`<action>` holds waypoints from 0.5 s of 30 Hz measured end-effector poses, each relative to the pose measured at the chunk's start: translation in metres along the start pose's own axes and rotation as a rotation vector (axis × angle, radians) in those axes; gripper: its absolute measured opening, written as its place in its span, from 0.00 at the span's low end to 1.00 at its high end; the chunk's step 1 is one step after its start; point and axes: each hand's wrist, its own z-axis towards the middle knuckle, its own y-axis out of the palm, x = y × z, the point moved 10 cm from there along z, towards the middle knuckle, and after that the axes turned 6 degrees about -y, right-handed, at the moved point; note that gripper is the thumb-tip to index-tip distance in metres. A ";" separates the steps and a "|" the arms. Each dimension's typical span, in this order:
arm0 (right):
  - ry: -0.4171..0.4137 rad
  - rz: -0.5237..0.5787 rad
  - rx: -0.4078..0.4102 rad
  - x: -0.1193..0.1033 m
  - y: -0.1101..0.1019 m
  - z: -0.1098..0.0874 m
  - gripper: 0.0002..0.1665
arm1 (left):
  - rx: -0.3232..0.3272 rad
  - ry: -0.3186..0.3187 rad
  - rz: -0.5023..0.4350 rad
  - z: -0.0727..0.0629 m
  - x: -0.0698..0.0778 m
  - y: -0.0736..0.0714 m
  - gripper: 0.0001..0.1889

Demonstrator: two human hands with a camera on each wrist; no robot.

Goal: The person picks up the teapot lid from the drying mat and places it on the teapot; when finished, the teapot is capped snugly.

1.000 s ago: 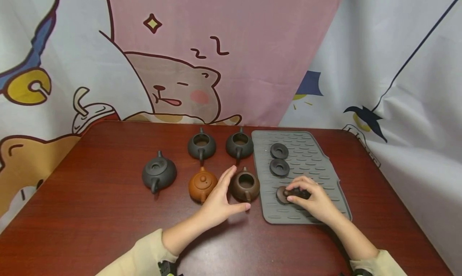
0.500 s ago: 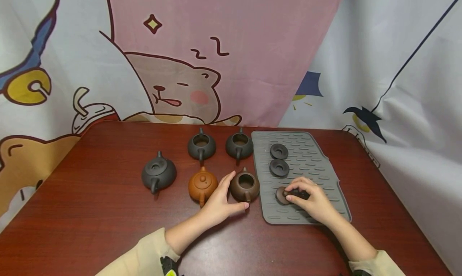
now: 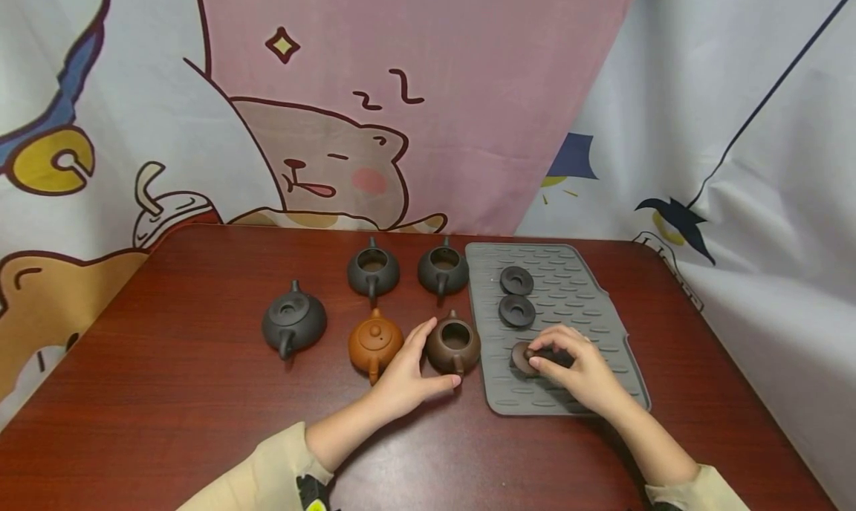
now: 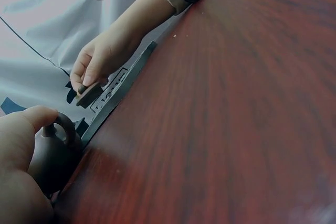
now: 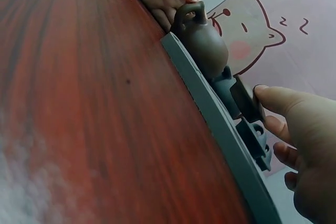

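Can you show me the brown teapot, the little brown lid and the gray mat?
Brown teapot [image 3: 446,356], head view: its body, just below the opening.
Brown lid [image 3: 521,361], head view: its top, beside the knob.
Gray mat [image 3: 571,295], head view: its bare ridged surface.

Two brown hand-drawn characters, a larger Z and a smaller Z, are legible on the pink printed fabric backdrop, beyond the left hand. Black boxed lettering on the white printed fabric, beyond and rightward of the right hand, is partly visible, illegible.
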 end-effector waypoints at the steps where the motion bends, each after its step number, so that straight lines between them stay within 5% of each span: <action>1: 0.006 -0.004 -0.001 -0.001 0.000 0.001 0.17 | 0.000 0.000 0.002 0.000 0.000 0.000 0.49; 15: -0.048 -0.021 -0.003 -0.030 -0.001 0.024 0.17 | 0.003 0.004 0.009 0.000 -0.001 0.000 0.49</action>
